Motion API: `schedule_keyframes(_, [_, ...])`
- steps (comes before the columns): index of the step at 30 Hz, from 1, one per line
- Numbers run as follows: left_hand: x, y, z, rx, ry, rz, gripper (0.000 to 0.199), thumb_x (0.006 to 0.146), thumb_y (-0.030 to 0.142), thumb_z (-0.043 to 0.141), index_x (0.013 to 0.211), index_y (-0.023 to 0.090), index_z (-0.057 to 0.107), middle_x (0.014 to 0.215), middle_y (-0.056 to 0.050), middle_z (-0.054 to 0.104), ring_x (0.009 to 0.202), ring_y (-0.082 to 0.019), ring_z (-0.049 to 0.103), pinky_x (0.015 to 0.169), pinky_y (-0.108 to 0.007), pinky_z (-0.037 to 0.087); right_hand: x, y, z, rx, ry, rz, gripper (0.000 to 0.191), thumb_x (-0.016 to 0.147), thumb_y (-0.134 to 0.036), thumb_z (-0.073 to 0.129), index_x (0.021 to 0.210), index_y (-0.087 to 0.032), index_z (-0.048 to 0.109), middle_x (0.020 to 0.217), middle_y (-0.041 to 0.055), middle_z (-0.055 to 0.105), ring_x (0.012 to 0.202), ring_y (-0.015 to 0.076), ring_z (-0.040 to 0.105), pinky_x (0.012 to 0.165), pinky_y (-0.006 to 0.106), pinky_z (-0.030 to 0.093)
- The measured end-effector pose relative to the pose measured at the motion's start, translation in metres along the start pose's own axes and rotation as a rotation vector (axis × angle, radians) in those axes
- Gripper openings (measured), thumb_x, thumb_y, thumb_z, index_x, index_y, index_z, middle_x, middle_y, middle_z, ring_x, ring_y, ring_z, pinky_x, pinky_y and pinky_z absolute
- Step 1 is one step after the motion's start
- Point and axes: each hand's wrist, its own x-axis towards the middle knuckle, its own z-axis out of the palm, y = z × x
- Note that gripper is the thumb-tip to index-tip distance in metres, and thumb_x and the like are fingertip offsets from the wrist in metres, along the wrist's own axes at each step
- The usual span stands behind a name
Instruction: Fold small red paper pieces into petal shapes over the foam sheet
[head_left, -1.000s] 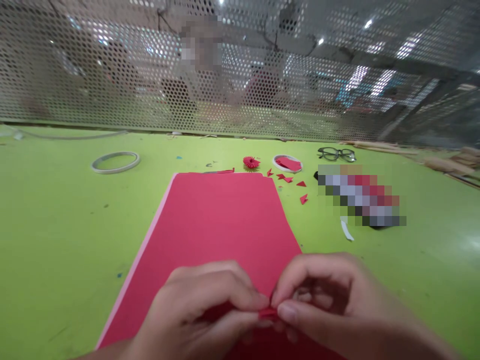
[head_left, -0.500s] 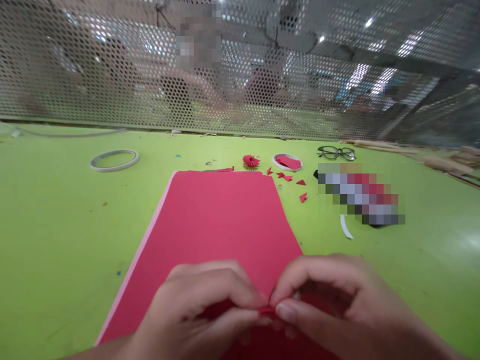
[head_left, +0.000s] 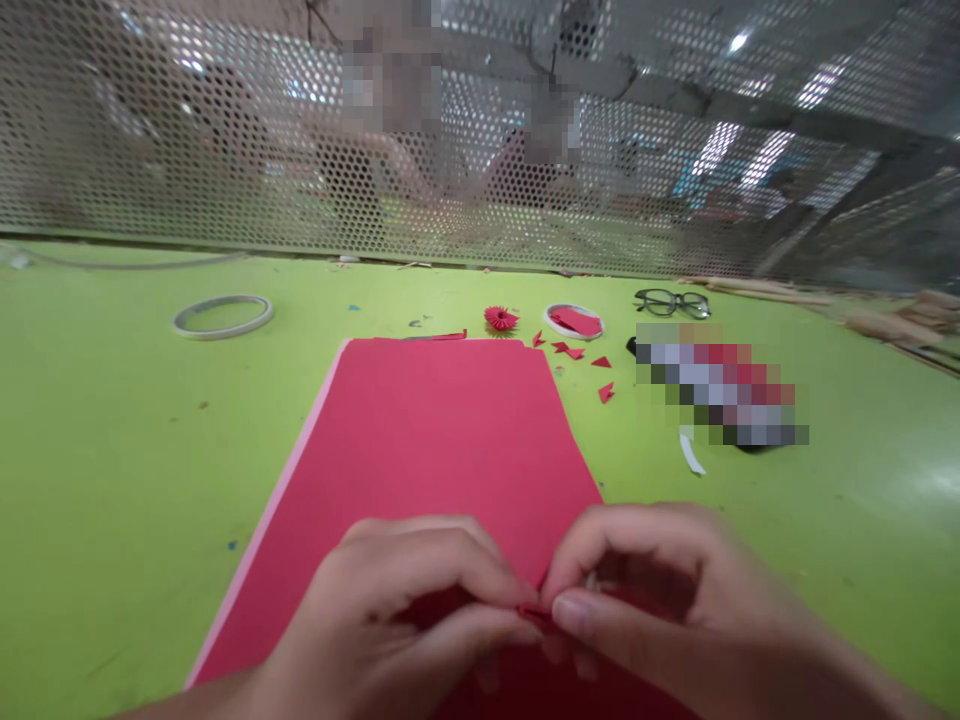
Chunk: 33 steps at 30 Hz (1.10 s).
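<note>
My left hand (head_left: 409, 605) and my right hand (head_left: 660, 600) meet at the lower middle, fingertips almost touching. Both pinch a small folded piece of red paper (head_left: 536, 611) between thumb and fingers. Beneath them lies a stack of large red paper sheets (head_left: 450, 430) with a pink edge along its left side. Beyond the stack sits a round, spiky red paper piece (head_left: 501, 319). Several small folded red paper pieces (head_left: 601, 362) are scattered to the right of it, near a white ring (head_left: 551, 327) with red paper inside.
On the green table (head_left: 112, 450), a larger white ring (head_left: 184, 328) lies at the left. Eyeglasses (head_left: 675, 303), a pixelated object (head_left: 720, 385) and a white strip (head_left: 691, 452) are at the right. A perforated metal screen (head_left: 285, 200) stands behind, with people beyond it.
The small red piece has tilted slightly between my fingertips, and my fingers have shifted a little around it. The whole view has moved very slightly.
</note>
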Motion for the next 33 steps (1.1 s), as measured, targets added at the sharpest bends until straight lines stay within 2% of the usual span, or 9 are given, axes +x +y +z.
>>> schedule_keyframes(6, [0.0, 0.002, -0.001, 0.007, 0.014, -0.042, 0.017, 0.076, 0.009, 0.078, 0.065, 0.021, 0.08, 0.059, 0.0, 0.077, 0.05, -0.01, 0.069, 0.052, -0.01, 0.051, 0.001, 0.005, -0.001, -0.072, 0.021, -0.071, 0.019, 0.067, -0.003, 0.074, 0.064, -0.021, 0.071, 0.057, -0.0063, 0.069, 0.057, 0.0087, 0.062, 0.058, 0.017, 0.049])
schedule_keyframes(12, [-0.002, -0.001, -0.002, 0.009, -0.024, -0.015, 0.013, 0.08, 0.013, 0.078, 0.071, 0.022, 0.08, 0.062, 0.001, 0.077, 0.053, -0.011, 0.069, 0.054, -0.011, 0.052, 0.001, 0.008, 0.001, -0.176, 0.019, -0.134, 0.013, 0.071, -0.01, 0.069, 0.066, -0.022, 0.067, 0.059, -0.0045, 0.067, 0.059, 0.0118, 0.062, 0.061, 0.021, 0.052])
schedule_keyframes(16, [-0.002, -0.001, -0.002, 0.007, -0.017, -0.018, 0.014, 0.081, 0.013, 0.078, 0.07, 0.022, 0.079, 0.062, 0.001, 0.077, 0.052, -0.01, 0.069, 0.053, -0.011, 0.051, 0.002, 0.008, 0.002, -0.297, 0.052, -0.169, 0.009, 0.072, -0.017, 0.065, 0.065, -0.023, 0.064, 0.058, -0.0032, 0.065, 0.058, 0.0134, 0.063, 0.058, 0.022, 0.053])
schedule_keyframes(20, [-0.002, -0.002, -0.002, 0.038, -0.032, -0.06, 0.014, 0.08, 0.018, 0.078, 0.067, 0.02, 0.077, 0.06, -0.001, 0.076, 0.05, -0.011, 0.067, 0.051, -0.014, 0.049, 0.005, 0.01, -0.002, -0.55, 0.028, -0.368, 0.012, 0.076, -0.018, 0.062, 0.066, -0.025, 0.062, 0.061, -0.0013, 0.071, 0.058, 0.0151, 0.067, 0.056, 0.021, 0.054])
schedule_keyframes(23, [-0.002, -0.004, -0.001, 0.042, -0.057, -0.086, 0.017, 0.082, 0.024, 0.077, 0.066, 0.018, 0.076, 0.058, -0.001, 0.074, 0.049, -0.012, 0.064, 0.048, -0.016, 0.047, 0.005, 0.013, -0.003, -0.72, 0.092, -0.53, 0.016, 0.078, -0.015, 0.062, 0.067, -0.026, 0.062, 0.06, -0.0023, 0.07, 0.055, 0.0143, 0.066, 0.055, 0.02, 0.054])
schedule_keyframes(25, [-0.002, -0.005, -0.001, 0.028, -0.077, -0.117, 0.018, 0.083, 0.024, 0.075, 0.066, 0.018, 0.075, 0.056, 0.0, 0.072, 0.048, -0.011, 0.061, 0.048, -0.016, 0.045, 0.004, 0.015, -0.002, -0.797, 0.125, -0.585, 0.017, 0.079, -0.014, 0.061, 0.067, -0.026, 0.06, 0.059, -0.0028, 0.068, 0.053, 0.0136, 0.064, 0.053, 0.02, 0.052])
schedule_keyframes(28, [0.0, -0.004, 0.0, -0.016, -0.108, -0.203, 0.018, 0.082, 0.023, 0.073, 0.065, 0.017, 0.074, 0.053, 0.002, 0.067, 0.046, -0.01, 0.058, 0.046, -0.016, 0.044, 0.003, 0.015, 0.0, -0.778, 0.112, -0.546, 0.017, 0.079, -0.014, 0.058, 0.066, -0.026, 0.054, 0.057, -0.0029, 0.063, 0.051, 0.0128, 0.06, 0.05, 0.02, 0.049])
schedule_keyframes(33, [0.002, 0.003, 0.003, -0.169, -0.119, -0.395, 0.015, 0.077, 0.018, 0.072, 0.062, 0.017, 0.07, 0.053, 0.003, 0.064, 0.047, -0.009, 0.056, 0.047, -0.015, 0.044, 0.007, 0.013, 0.002, -0.428, 0.008, -0.234, 0.017, 0.081, -0.028, 0.057, 0.066, -0.023, 0.054, 0.06, -0.0028, 0.057, 0.056, 0.0128, 0.053, 0.055, 0.024, 0.044])
